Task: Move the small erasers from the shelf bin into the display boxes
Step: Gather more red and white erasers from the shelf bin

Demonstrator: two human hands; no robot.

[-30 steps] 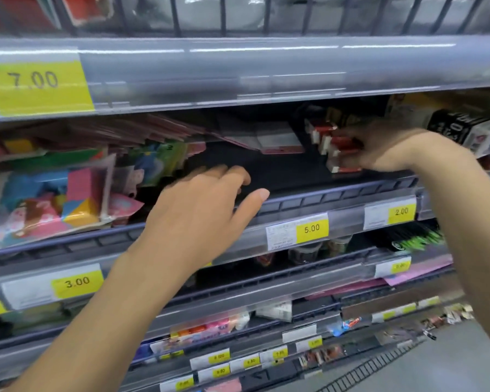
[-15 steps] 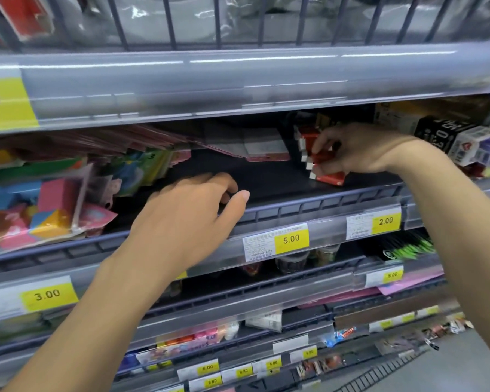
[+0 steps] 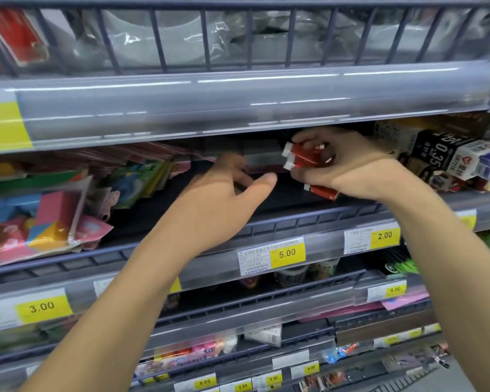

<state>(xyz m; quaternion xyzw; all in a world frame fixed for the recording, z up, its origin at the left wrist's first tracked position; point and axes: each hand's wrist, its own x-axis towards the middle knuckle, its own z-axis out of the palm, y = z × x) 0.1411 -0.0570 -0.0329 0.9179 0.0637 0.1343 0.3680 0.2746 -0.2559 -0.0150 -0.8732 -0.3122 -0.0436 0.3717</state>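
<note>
A store shelf (image 3: pixel 309 219) with yellow price tags holds stationery. Above its 2.00 price tag (image 3: pixel 384 236), the right hand (image 3: pixel 348 168) closes its grip around several red erasers (image 3: pixel 303 157). Left of them, the left hand (image 3: pixel 224 202) reaches in, grip open and blurred.

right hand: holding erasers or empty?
Holding. The right hand has its fingers curled round a bunch of red erasers, white ends sticking out to the left; one more red eraser shows under the palm.
</note>
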